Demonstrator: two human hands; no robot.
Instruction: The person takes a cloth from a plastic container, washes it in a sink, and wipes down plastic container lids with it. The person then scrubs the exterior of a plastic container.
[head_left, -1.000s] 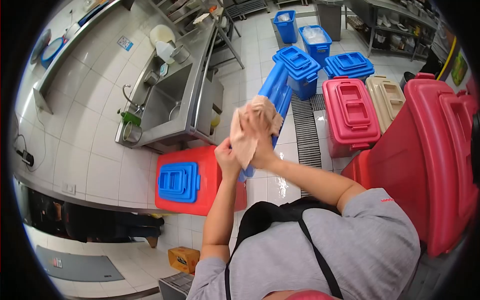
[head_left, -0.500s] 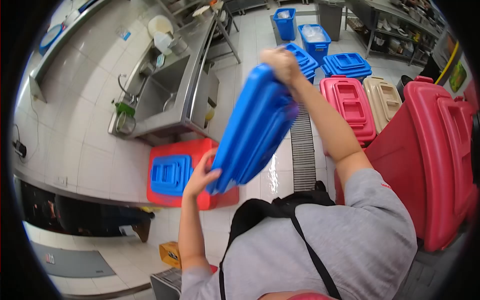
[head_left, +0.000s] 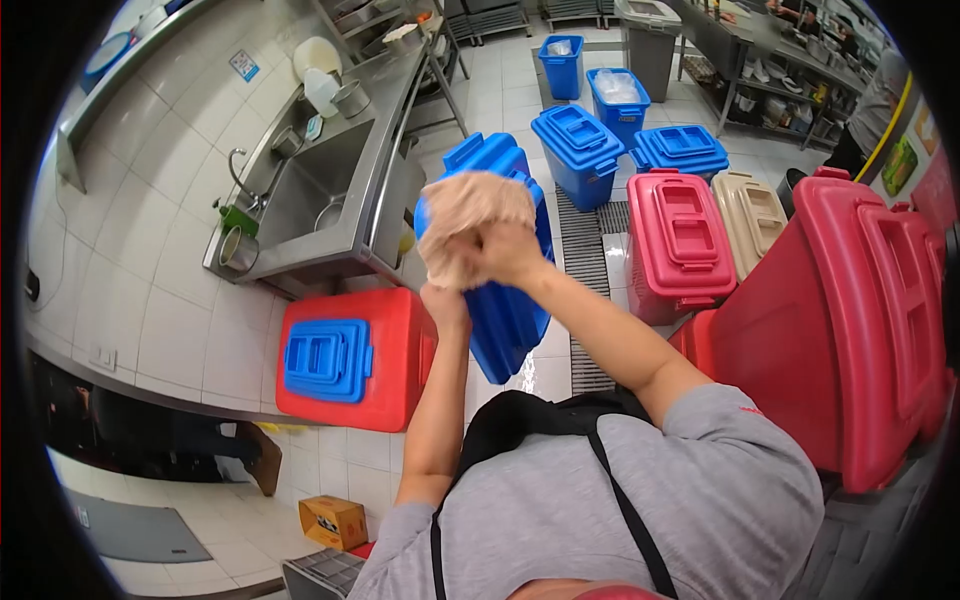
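Counter [head_left: 318,243], steel, off to my left; big red bin [head_left: 855,330] close on my right. Blue lid [head_left: 500,328], as I read it, tilted in front of me between the two. Beige cloth [head_left: 475,205] over its face, blurred. Right hand [head_left: 500,254] grasping cloth against lid; left hand [head_left: 446,304] at cloth's lower edge, fingers hidden, cannot tell its hold. Step looks like wiping; next stroke calls for firm support, even pressure
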